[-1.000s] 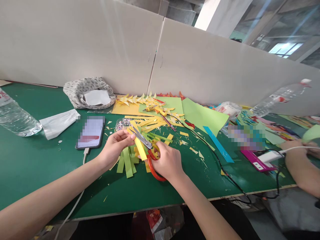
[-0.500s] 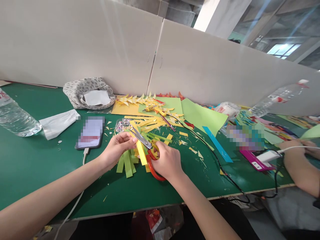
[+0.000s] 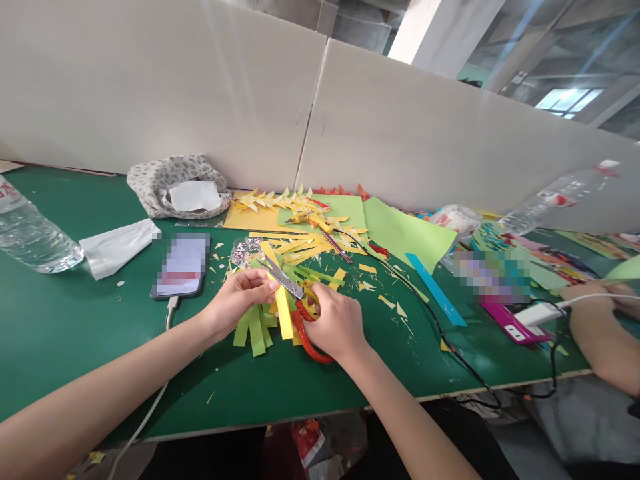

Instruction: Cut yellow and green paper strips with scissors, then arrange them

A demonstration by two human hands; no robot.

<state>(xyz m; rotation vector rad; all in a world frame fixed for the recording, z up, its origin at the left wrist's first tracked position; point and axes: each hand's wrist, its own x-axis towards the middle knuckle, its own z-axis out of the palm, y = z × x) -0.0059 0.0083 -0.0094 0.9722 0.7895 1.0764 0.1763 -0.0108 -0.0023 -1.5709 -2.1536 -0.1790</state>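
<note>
A yellow paper strip point(image 3: 285, 313) is pinched between the thumb and fingers of my left hand point(image 3: 254, 293). My right hand point(image 3: 336, 321) grips the orange-red handles of a pair of scissors point(image 3: 290, 285), whose blades point up and left across the strip, close by my left fingertips. Under my hands lie several green paper strips point(image 3: 256, 332). Behind them is a pile of narrow yellow paper strips point(image 3: 313, 247). Whether the blades touch the strip cannot be made out.
A phone point(image 3: 182, 267) on a charging cable and a water bottle point(image 3: 35, 230) stand left. A yellow glue gun point(image 3: 320, 221) with a black cord lies behind. To the right are a blue strip point(image 3: 435, 290), a magenta power strip point(image 3: 515, 323) and another person's arm point(image 3: 603, 330).
The yellow strip has slid slightly downward and hangs a little lower. Both hands stay nearly in place, still holding the strip and the scissors.
</note>
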